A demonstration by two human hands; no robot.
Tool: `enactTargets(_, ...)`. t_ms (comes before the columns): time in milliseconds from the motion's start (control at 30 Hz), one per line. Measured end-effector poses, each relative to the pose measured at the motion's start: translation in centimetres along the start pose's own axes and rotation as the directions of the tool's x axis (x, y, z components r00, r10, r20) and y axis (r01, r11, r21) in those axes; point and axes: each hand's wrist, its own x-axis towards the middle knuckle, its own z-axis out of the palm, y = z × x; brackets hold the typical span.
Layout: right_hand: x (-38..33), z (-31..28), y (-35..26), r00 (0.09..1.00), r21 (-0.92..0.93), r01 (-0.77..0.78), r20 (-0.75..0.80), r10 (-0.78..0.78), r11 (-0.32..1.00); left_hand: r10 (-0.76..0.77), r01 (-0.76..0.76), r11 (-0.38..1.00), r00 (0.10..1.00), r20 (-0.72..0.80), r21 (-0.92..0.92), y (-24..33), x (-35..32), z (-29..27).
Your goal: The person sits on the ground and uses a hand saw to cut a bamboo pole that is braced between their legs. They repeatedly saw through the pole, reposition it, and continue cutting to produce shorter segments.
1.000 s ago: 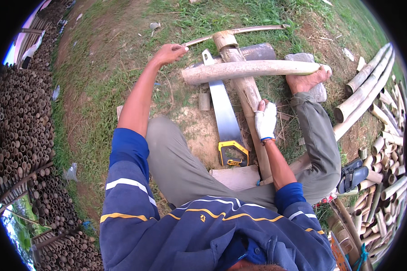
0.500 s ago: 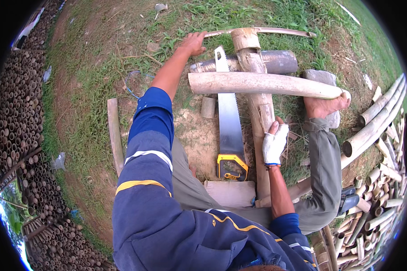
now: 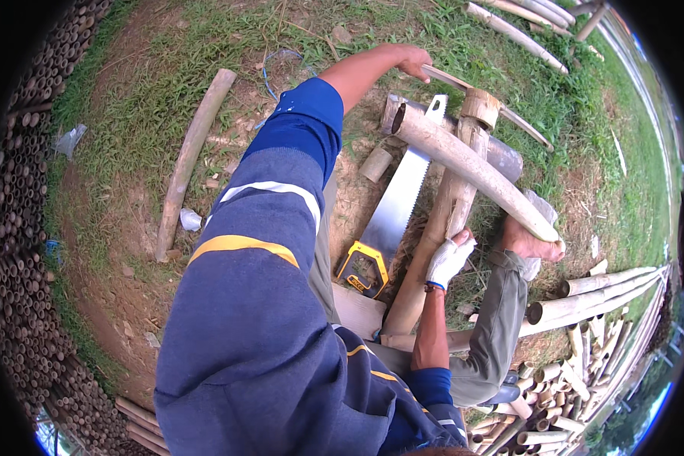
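Note:
My bare left hand [image 3: 413,61] is closed on the left end of a thin bamboo strip [image 3: 526,128], which reaches past the far end of a bamboo pole [image 3: 416,283]. The pole has a thick collar-like end [image 3: 481,105] and a split, cut-away stretch. At that stretch my right hand [image 3: 450,260], in a white glove with bare fingertips, is closed against the pole's right side; some fingers are hidden. A thicker bamboo length [image 3: 475,166] lies across the pole, its right end by my bare foot [image 3: 526,242]. Left of the pole lies a handsaw [image 3: 395,201] with a yellow-black handle.
A dark cylinder [image 3: 505,158] lies under the pole. A short bamboo offcut [image 3: 375,163] sits left of the saw, and a long bamboo piece [image 3: 194,163] farther left. Stacked bamboo [image 3: 26,304] fills the left edge; cut bamboo pieces [image 3: 562,403] are heaped at lower right.
The view has turned, so the scene appears tilted and shifted. My left hand still holds the strip's end, and my right hand stays at the split stretch of the pole.

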Motion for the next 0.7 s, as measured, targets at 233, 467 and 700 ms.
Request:
enactTargets(233,0.0,0.1,1.6,1.0,-0.055,-0.01,-0.003,0.009,0.998,-0.081,0.171,0.947,0.946,-0.315,0.272,8.8,-1.8,-9.8)
enactTargets(467,-0.6,-0.2,2.5,0.999,-0.109,-0.017,-0.037,0.013,0.994,0.077,0.051,0.968,0.872,-0.483,0.246,17.4,-9.0,-11.9)
enactTargets(700,-3.0,-0.9,2.0,0.997,-0.097,-0.016,-0.08,0.008,0.995,0.275,-0.148,0.947,0.83,-0.485,0.284,21.2,-12.7,-6.5)
